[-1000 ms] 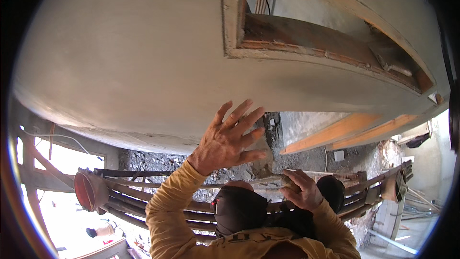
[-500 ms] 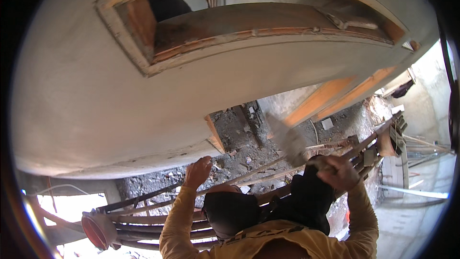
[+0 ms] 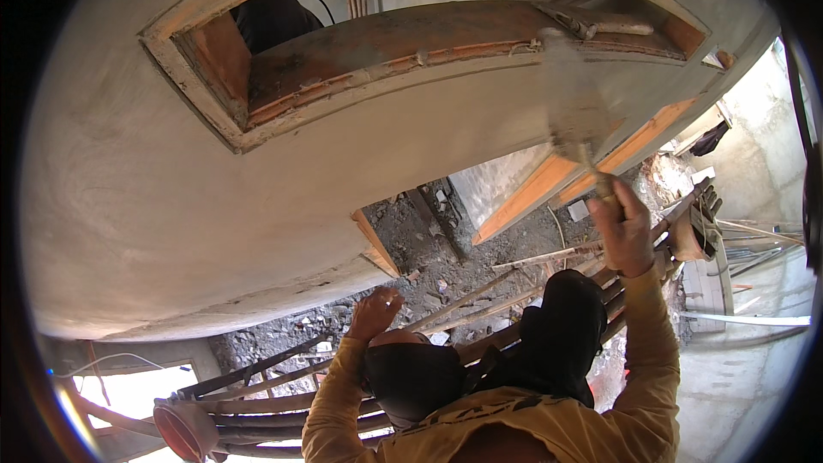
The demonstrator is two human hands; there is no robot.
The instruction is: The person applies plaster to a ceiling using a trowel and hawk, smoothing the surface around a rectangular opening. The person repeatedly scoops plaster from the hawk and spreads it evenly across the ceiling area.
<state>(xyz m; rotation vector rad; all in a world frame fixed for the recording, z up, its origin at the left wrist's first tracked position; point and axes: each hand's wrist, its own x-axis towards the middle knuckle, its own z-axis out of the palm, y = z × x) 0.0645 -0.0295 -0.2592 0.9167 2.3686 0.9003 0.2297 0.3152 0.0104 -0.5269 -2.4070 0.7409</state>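
A trowel (image 3: pixel 576 116) with a grey blade, smeared by motion, is gripped by its handle in my right hand (image 3: pixel 627 231). Its blade points up and away, in front of the smooth grey plastered wall (image 3: pixel 343 180), just below the framed opening; I cannot tell whether it touches the wall. My left hand (image 3: pixel 375 313) hangs over my left knee near the wall's lower edge, fingers loosely bent and nothing visible in them. A hammer-like tool with a pale handle (image 3: pixel 621 27) lies on the brown sill (image 3: pixel 386 39) of the opening.
Wooden poles (image 3: pixel 283 403) run beneath my legs, with a reddish bucket-like container (image 3: pixel 184 429) at their left end. Rubble (image 3: pixel 437 279) covers the ground below. Orange-brown boards (image 3: pixel 523 206) edge a lower gap in the wall. A dark shape (image 3: pixel 274 21) shows inside the opening.
My right hand has risen and moved forward, swinging the trowel from low beside my knee up in front of the wall. My left hand has shifted slightly right and down.
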